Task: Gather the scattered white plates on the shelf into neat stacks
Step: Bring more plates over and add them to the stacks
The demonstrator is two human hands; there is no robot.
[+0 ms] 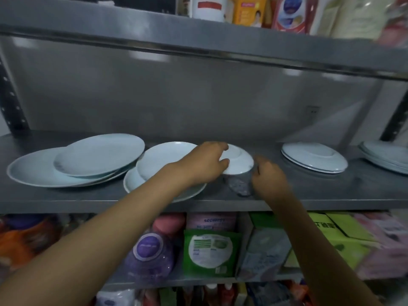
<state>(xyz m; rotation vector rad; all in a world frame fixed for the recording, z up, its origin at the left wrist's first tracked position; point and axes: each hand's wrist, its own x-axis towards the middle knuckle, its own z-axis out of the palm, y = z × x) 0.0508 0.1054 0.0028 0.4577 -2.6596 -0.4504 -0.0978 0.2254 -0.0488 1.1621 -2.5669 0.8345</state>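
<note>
White plates lie along the grey metal shelf [88,199]. At the left a big plate [33,171] carries a smaller plate [99,156]. In the middle two plates [161,160] overlap. My left hand [205,162] grips an upturned small plate [239,160] by its left rim, lifted and tilted above the shelf. My right hand [268,175] is at that plate's right edge with fingers curled; the touch is blurred. Two upturned plates [313,157] are stacked further right. Another stack [386,156] sits at the far right edge.
The shelf above [198,38] hangs low over the plates and holds cartons and a tub. Below the plate shelf stand packaged goods: a purple pouch [150,250], a green packet [209,250] and green boxes [331,235]. Black perforated posts [11,102] frame the sides.
</note>
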